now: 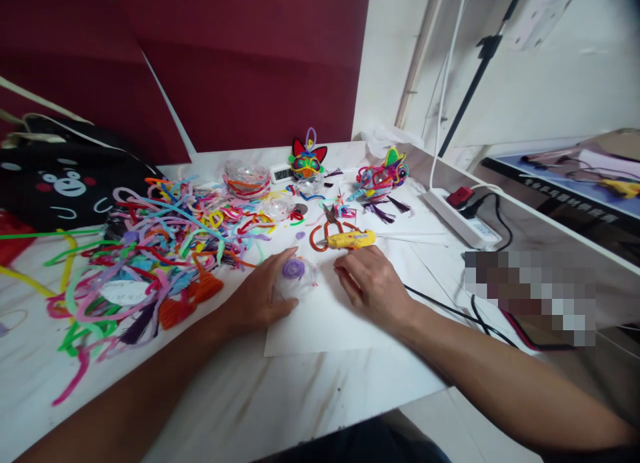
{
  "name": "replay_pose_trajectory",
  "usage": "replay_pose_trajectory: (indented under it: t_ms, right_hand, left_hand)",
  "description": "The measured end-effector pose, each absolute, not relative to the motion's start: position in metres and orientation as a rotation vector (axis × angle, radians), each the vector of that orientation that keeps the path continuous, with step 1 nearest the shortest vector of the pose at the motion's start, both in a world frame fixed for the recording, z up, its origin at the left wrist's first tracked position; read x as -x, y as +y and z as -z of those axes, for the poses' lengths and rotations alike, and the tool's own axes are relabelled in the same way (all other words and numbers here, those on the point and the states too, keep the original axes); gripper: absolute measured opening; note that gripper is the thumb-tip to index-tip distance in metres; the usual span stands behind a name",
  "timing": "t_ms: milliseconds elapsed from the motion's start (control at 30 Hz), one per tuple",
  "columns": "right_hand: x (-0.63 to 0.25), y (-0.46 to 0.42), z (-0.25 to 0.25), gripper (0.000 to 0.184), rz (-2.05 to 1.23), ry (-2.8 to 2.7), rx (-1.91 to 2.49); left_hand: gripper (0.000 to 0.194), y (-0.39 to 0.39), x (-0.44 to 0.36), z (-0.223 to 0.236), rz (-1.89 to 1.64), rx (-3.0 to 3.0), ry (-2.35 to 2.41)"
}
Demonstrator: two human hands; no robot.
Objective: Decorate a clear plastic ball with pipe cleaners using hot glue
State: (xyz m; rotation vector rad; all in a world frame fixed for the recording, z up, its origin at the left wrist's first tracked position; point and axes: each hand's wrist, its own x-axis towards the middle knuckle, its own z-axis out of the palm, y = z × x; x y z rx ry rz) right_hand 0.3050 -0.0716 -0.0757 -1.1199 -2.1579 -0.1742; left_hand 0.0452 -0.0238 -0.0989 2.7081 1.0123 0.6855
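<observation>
My left hand [260, 293] is closed around the side of a clear plastic ball [295, 288] with a purple coiled pipe cleaner [293, 268] on its top. The ball rests over a white sheet of paper [305, 336]. To its right my right hand [373, 283] has curled fingers, and what they hold, if anything, is hidden. Just beyond those knuckles is a yellow glue gun [353, 239], its nozzle pointing left; its handle does not show. Orange-handled scissors [319, 237] lie partly under the gun. A small purple piece [300, 235] sits behind the ball.
Tangled pipe cleaners [185, 243] cover the left of the table. Behind stand stacked clear shells [246, 179], a small clock [281, 174] and two colourful pipe-cleaner figures, a masked one [309, 163] and a long one [383, 177]. A power strip [463, 219] and black cable [450, 309] lie right.
</observation>
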Motion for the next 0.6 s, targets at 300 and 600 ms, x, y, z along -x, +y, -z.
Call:
replay_pose_trajectory:
  t_ms: [300, 600]
  right_hand:
    - [-0.319, -0.062, 0.071, 0.011, 0.288, -2.103, 1.658]
    - [-0.332, -0.054, 0.061, 0.024, 0.072, -1.963, 2.009]
  left_hand:
    - [0.084, -0.029, -0.059, 0.098, -0.787, -2.529, 1.373]
    - [0.079, -0.035, -0.060, 0.102, -0.812, -2.659, 1.246]
